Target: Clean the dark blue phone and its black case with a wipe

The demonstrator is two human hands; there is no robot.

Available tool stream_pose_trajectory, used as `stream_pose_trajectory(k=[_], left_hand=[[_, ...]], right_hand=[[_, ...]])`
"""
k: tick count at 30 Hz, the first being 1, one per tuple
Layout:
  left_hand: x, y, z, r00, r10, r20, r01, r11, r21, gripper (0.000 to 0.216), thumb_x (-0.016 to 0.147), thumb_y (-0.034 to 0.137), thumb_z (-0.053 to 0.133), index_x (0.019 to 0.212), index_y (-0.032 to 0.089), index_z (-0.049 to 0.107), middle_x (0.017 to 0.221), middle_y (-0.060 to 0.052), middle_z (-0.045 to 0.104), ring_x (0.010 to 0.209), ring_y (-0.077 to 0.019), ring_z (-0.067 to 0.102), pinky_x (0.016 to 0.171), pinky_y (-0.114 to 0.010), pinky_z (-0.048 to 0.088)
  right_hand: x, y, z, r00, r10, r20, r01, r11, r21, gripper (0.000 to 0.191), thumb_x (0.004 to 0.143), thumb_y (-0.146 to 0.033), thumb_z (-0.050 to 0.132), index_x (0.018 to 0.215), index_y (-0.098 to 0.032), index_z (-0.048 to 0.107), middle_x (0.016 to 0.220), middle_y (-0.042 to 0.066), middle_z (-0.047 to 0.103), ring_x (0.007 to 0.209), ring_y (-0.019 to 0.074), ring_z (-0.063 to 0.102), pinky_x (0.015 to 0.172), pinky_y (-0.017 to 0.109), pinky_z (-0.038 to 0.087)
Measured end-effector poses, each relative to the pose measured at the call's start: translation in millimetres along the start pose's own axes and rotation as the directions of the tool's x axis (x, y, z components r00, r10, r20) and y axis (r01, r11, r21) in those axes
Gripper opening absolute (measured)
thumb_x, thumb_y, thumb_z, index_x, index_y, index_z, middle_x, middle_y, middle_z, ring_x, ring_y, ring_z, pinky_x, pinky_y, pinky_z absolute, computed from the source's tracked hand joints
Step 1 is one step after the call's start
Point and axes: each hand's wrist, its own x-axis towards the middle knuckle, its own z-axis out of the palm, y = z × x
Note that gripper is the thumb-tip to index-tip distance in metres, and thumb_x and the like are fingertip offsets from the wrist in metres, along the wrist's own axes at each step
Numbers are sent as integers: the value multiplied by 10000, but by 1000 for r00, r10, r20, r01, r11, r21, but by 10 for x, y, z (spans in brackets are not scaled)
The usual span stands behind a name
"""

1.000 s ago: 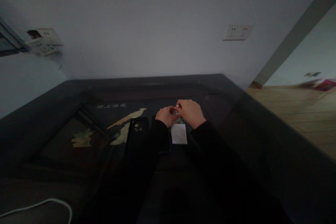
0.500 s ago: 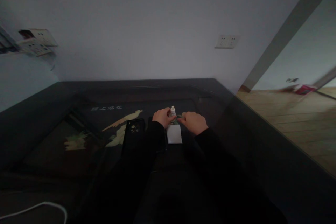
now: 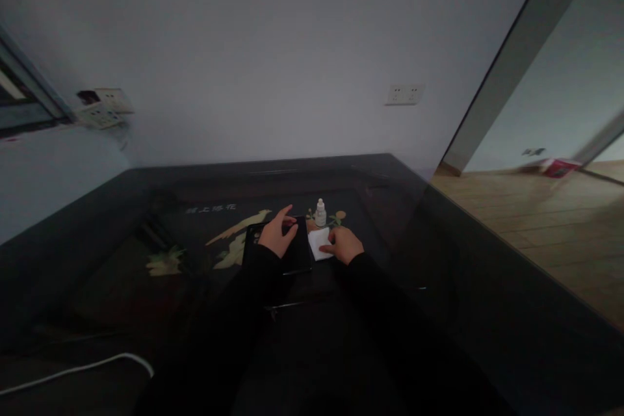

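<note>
My left hand is over a black phone, thumb and forefinger apart and nothing between them. Just left of it, partly covered by the hand, is a black phone case with camera cut-outs. My right hand has its thumb and fingers closed on the right edge of a white folded cloth, which lies right of the phone. Behind the cloth a small white dropper bottle stands upright with its cap on, touched by neither hand.
The dark glossy table carries a printed bird and flower pattern. A white cable lies at the lower left. Wall sockets are on the wall behind, and a red and white box sits on the floor at the right.
My hands have left the dropper bottle, which now stands alone. The left hand has moved left over the phone; the right came nearer to the cloth, now slightly turned. The camera view shifted.
</note>
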Motion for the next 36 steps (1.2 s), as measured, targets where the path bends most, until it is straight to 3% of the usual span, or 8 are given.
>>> stream_pose_trajectory(k=[4, 8, 15, 20, 24, 27, 31, 36], left_hand=[[-296, -110, -189, 999, -29, -32, 30, 999, 27, 424, 786, 199, 465, 1208, 157, 447, 985, -40, 659, 922, -122, 603, 885, -286, 443], [-509, -338, -349, 992, -106, -65, 113, 986, 123, 428, 800, 213, 427, 1226, 175, 434, 1066, -39, 631, 1015, -126, 564, 945, -280, 395], [-752, -757, -453, 923, -367, -115, 383, 856, 346, 516, 759, 379, 484, 1221, 148, 488, 1138, -157, 554, 1000, -291, 549, 861, -441, 423], [-694, -843, -399, 915, -401, -43, 390, 853, 347, 549, 736, 388, 507, 1220, 129, 495, 975, -104, 625, 964, -251, 564, 859, -362, 434], [-668, -872, -484, 892, -450, -28, 439, 853, 283, 434, 738, 316, 492, 1144, 182, 567, 870, -50, 671, 886, -209, 609, 817, -300, 451], [-673, -905, -625, 849, -522, -81, 527, 827, 195, 353, 723, 313, 490, 1021, 191, 634, 879, -61, 681, 868, -238, 623, 779, -322, 468], [-674, -886, -749, 790, -592, -158, 599, 801, -8, 343, 741, 349, 430, 969, 167, 611, 1004, -90, 649, 1051, -281, 549, 896, -383, 420], [-800, -549, -504, 814, -581, 27, 548, 751, -367, 494, 672, 471, 503, 1057, 162, 507, 966, -56, 659, 910, -226, 616, 786, -338, 500]], right_hand=[[8, 45, 139, 998, -36, -59, 49, 973, 227, 310, 872, -317, 515, 1136, -155, 508, 1133, 75, 541, 958, 190, 565, 800, 396, 488], [-29, 62, 196, 992, -23, -122, 81, 863, 499, 300, 876, -318, 509, 1126, -152, 513, 1127, 74, 542, 946, 186, 569, 790, 390, 492], [-210, 77, -28, 969, 71, -236, 177, 462, 869, 620, 674, -237, 651, 1225, -160, 377, 888, 24, 619, 795, 162, 615, 752, 336, 494], [-517, 40, -101, 983, 69, -173, 157, 191, 969, 489, 589, -328, 689, 1032, -177, 547, 972, 62, 644, 817, 183, 628, 740, 332, 487], [-699, -16, -127, 994, 50, -94, 92, 53, 994, 436, 567, -349, 723, 953, -186, 603, 903, 48, 673, 785, 176, 635, 730, 325, 484], [-782, -61, -166, 998, 34, -54, 54, -1, 999, 408, 562, -333, 744, 925, -186, 629, 850, 42, 685, 760, 175, 638, 713, 322, 486], [-850, -110, -182, 999, 22, -27, 27, -12, 1000, 372, 568, -325, 744, 897, -181, 648, 816, 43, 690, 707, 170, 638, 674, 319, 489], [-858, -94, -159, 996, 63, -58, 53, 82, 995, 351, 584, -342, 722, 886, -175, 658, 816, 55, 692, 709, 186, 632, 661, 339, 489]])
